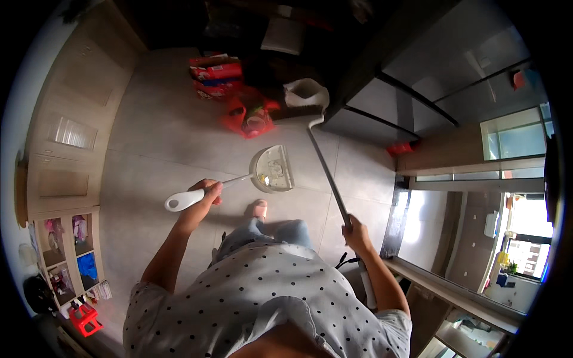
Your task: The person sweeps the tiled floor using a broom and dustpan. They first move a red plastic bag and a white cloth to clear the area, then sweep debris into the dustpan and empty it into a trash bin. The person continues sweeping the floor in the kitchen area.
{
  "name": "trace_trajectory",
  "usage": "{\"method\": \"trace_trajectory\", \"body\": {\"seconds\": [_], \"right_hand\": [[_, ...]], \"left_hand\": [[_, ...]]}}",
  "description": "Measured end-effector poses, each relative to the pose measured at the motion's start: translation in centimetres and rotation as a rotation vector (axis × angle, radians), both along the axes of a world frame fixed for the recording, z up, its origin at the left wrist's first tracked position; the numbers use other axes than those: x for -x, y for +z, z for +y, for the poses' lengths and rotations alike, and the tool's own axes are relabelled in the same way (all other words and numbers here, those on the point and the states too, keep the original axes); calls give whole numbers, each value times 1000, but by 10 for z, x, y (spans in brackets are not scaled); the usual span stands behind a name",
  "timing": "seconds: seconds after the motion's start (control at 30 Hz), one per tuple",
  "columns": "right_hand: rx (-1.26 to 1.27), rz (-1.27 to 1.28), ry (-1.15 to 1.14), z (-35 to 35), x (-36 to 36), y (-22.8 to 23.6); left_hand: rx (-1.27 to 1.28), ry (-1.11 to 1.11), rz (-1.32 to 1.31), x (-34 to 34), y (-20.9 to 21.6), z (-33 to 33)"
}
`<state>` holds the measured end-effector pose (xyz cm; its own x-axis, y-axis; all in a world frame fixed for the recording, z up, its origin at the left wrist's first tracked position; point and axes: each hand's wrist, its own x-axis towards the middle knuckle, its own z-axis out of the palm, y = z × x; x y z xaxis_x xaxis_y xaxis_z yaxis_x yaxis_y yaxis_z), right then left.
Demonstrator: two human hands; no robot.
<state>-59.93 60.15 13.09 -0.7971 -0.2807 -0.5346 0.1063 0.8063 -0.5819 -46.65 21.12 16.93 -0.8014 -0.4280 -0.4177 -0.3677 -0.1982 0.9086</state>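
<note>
L hand (206, 194) is closed round the white handle of a dustpan (273, 169), pan held just above the tiled floor (155, 137). R hand (356, 231) grips the broom (322, 164) pole; its white head sits near red bags (248, 116).
</note>
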Motion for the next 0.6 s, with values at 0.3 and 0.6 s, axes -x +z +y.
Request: {"method": "trace_trajectory", "body": {"seconds": [0.3, 0.6], "right_hand": [[-275, 446, 445, -137, 138, -57], [-579, 528, 680, -133, 211, -71]], "left_hand": [[174, 74, 102, -14, 76, -25], [353, 120, 37, 72, 102, -19]]}}
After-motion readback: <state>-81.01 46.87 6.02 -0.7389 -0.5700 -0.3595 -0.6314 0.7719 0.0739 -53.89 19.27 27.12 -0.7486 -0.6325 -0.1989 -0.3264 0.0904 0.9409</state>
